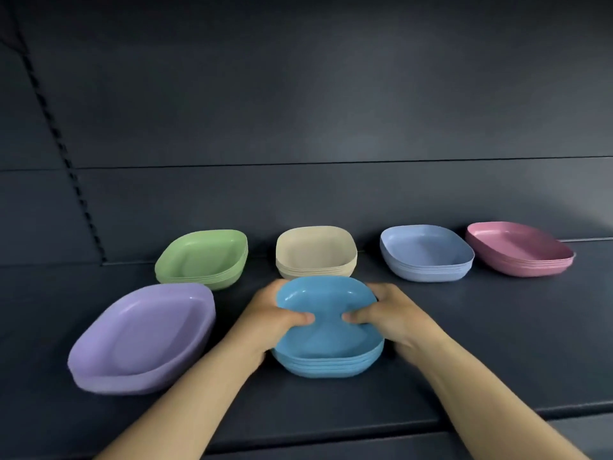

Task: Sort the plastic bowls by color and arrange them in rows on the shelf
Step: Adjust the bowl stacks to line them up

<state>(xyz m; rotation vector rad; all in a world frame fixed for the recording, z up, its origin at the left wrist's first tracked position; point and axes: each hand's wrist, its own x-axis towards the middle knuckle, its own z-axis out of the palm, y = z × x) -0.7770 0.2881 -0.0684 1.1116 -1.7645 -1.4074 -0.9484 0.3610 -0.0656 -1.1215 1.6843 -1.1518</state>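
Gripping a stack of bright blue bowls (326, 330) from both sides, the person works at a dark shelf (497, 343); the left hand (268, 322) curls around the stack's left edge with its thumb pressed over the rim into the top bowl, and the right hand (386, 318) mirrors it on the right edge, thumb likewise hooked inside; the two thumbs nearly meet across the middle of the bowl. The stack sits at the front of the shelf, roughly centred, its base on the surface as far as I can see.

Just to its left in the front row lies a stack of lilac bowls (142, 340), apart from the hands; behind, along the back of the shelf, four more stacks stand in a row, each separate from its neighbour: green bowls (202, 258) at the left, cream bowls (315, 252) directly behind the blue stack and close to it, pale blue bowls (426, 252) next, and pink bowls (519, 249) at the far right. A dark back panel (298, 111) rises behind them; a slotted upright strip (59, 141) runs down its left side.
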